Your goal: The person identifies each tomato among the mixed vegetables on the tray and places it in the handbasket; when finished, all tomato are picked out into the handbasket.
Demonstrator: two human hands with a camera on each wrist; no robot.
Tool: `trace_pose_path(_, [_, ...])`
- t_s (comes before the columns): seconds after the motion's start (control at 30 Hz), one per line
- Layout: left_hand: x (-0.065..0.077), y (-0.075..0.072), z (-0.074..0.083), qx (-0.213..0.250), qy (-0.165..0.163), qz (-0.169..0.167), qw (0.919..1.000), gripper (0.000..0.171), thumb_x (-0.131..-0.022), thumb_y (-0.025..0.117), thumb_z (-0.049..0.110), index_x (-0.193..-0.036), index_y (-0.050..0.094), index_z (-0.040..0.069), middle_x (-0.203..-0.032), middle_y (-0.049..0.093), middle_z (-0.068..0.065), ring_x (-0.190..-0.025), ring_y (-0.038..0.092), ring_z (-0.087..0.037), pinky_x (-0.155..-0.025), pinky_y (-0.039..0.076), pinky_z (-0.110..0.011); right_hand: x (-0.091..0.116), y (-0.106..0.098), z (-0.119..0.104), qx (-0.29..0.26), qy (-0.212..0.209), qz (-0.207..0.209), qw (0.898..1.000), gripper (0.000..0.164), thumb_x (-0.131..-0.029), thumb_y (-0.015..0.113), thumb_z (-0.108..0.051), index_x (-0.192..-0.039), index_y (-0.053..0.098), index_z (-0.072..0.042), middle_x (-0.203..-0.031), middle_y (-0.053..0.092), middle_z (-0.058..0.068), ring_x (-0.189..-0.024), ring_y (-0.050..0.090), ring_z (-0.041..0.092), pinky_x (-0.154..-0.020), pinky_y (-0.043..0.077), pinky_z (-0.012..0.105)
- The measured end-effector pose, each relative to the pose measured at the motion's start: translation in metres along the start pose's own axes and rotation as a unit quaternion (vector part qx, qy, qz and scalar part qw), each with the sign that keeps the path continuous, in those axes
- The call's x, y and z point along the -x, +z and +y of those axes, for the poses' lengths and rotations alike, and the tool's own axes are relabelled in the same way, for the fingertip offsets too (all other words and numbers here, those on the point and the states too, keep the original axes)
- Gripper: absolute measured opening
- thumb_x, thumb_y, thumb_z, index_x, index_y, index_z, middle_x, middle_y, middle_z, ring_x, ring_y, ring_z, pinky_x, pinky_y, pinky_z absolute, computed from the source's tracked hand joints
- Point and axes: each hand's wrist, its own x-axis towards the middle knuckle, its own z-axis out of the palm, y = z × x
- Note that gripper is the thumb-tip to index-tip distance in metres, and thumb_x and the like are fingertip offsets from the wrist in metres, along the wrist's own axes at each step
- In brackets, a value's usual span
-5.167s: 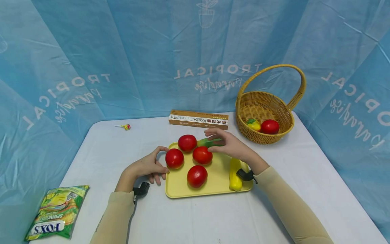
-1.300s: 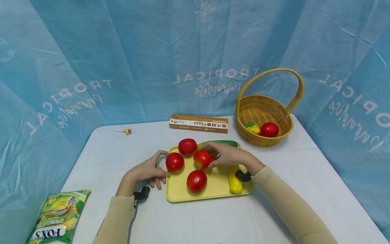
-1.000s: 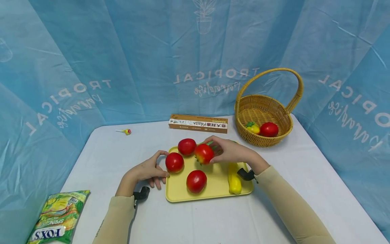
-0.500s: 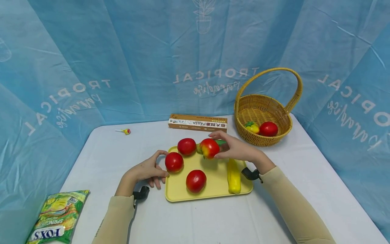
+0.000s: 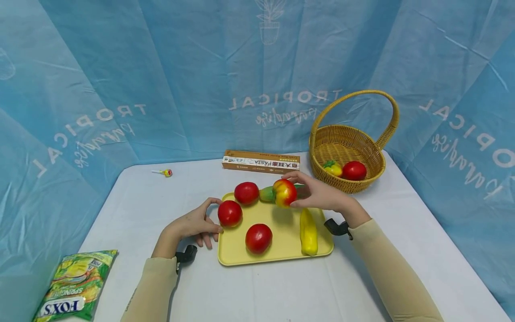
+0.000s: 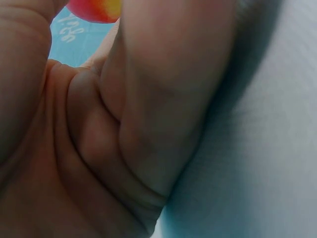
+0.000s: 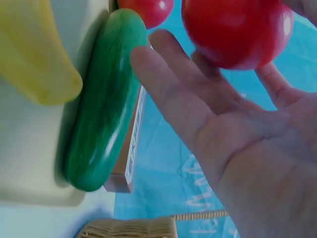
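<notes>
My right hand (image 5: 322, 194) holds a red tomato (image 5: 284, 193) between thumb and fingers, raised above the yellow tray (image 5: 281, 252). Yellow streaks show on the tomato's side in the head view; the right wrist view shows its red side. My left hand (image 5: 193, 223) rests at the tray's left edge, thumb and fingers curved about the rim, close around another tomato (image 5: 230, 213). Two more tomatoes, one at the back (image 5: 246, 193) and one in front (image 5: 259, 239), lie on the tray. A green cucumber (image 7: 104, 104) lies along its back, partly hidden in the head view. A long yellow vegetable (image 5: 308, 233) lies at the right.
A wicker basket (image 5: 342, 183) with a tall handle stands behind right, holding a small yellow vegetable (image 5: 333, 168) and a tomato (image 5: 354, 171). Behind the tray lies a pasta box (image 5: 261, 162). A lollipop (image 5: 165, 172) and a green snack bag (image 5: 76, 284) lie to the left.
My right hand has closed on the tomato, lifted it from the tray, and carried it rightward while turning it. The left hand stays at the tray's edge.
</notes>
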Motion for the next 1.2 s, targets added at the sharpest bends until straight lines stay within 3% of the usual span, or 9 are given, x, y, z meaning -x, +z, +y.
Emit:
trace_pose_path(0.23, [-0.001, 0.001, 0.0, 0.003, 0.001, 0.0, 1.0, 0.085, -0.082, 0.081, 0.035, -0.144, 0.022, 0.034, -0.085, 0.074, -0.015, -0.06, 0.072, -0.033, -0.054, 0.06, -0.033, 0.007, -0.011, 0.001, -0.047, -0.009, 0.015, 0.999, 0.073, -0.086, 0.079, -0.018, -0.142, 0.034, -0.021, -0.147, 0.049, 0.007, -0.122, 0.06, 0.028, -0.097, 0.056, 0.036])
trace_pose_path(0.6, [0.001, 0.001, 0.003, -0.001, 0.002, -0.001, 1.0, 0.085, -0.083, 0.08, 0.035, -0.145, 0.023, 0.033, -0.085, 0.074, -0.015, -0.06, 0.072, -0.033, -0.054, 0.059, -0.033, 0.02, -0.035, 0.003, -0.115, 0.011, 0.049, 0.992, 0.076, -0.087, 0.077, -0.008, -0.141, 0.025, -0.019, -0.148, 0.046, 0.013, -0.124, 0.059, 0.029, -0.095, 0.057, 0.032])
trace_pose_path(0.9, [0.001, 0.001, 0.002, -0.001, -0.001, -0.002, 1.0, 0.086, -0.081, 0.081, 0.036, -0.144, 0.023, 0.033, -0.085, 0.074, -0.015, -0.061, 0.072, -0.034, -0.054, 0.06, -0.034, 0.032, -0.057, 0.011, -0.118, 0.012, 0.113, 0.987, 0.076, -0.087, 0.076, -0.007, -0.142, 0.024, -0.02, -0.149, 0.044, 0.017, -0.119, 0.062, 0.023, -0.094, 0.056, 0.025])
trace_pose_path(1.07, [0.001, 0.001, 0.0, 0.001, -0.001, -0.003, 1.0, 0.085, -0.082, 0.081, 0.035, -0.144, 0.023, 0.033, -0.085, 0.074, -0.015, -0.061, 0.072, -0.034, -0.054, 0.06, -0.034, 0.038, -0.068, 0.013, -0.124, 0.026, 0.162, 0.979, 0.075, -0.088, 0.075, -0.007, -0.142, 0.026, -0.023, -0.152, 0.041, 0.014, -0.124, 0.056, 0.021, -0.093, 0.056, 0.023])
trace_pose_path(1.2, [0.0, 0.0, 0.0, 0.001, 0.002, -0.004, 1.0, 0.085, -0.082, 0.081, 0.035, -0.144, 0.023, 0.033, -0.085, 0.075, -0.015, -0.061, 0.072, -0.034, -0.054, 0.06, -0.034, 0.043, -0.076, 0.017, -0.132, 0.013, 0.192, 0.972, 0.083, -0.088, 0.074, -0.005, -0.149, 0.022, -0.027, -0.151, 0.04, 0.012, -0.124, 0.057, 0.019, -0.091, 0.056, 0.023])
